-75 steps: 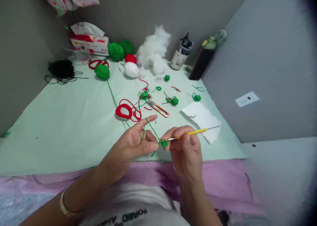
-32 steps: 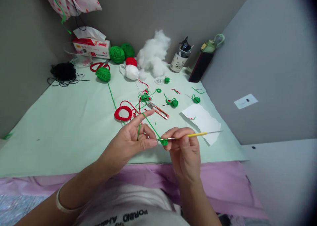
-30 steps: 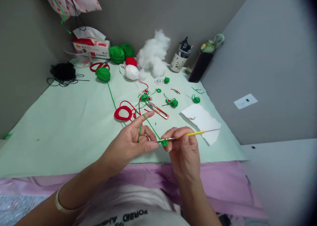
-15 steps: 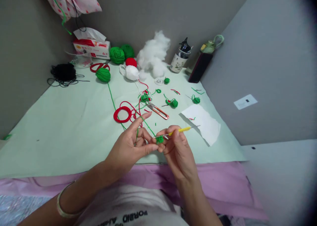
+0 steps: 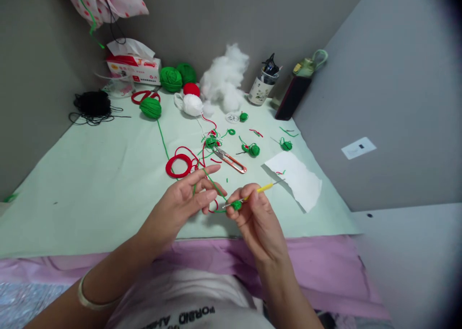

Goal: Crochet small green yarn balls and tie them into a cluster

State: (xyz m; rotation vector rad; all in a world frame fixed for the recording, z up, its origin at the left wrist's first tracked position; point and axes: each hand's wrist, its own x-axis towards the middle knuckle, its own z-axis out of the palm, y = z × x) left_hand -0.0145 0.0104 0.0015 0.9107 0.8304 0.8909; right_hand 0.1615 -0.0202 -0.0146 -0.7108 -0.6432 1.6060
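My right hand pinches a yellow-handled crochet hook and a small green crocheted piece together. The hook's metal tip shows on the left of the piece. My left hand is apart from the piece, its fingers loosely stretched, with green yarn looped over the index finger and passing between the fingers. That strand runs taut down to the crocheted piece. A red and green tail hangs between the hands. Behind lies a green yarn ball with its strand trailing toward my left hand.
Orange thread snips, a red yarn coil and small green crocheted balls lie beyond my hands. A white paper is at the right. White stuffing, a tissue box and a bottle stand along the back.
My left hand has let go of the green crocheted piece and moved slightly left, its fingers straighter. My right hand now holds the piece with the hook, and the red and green tail shows.
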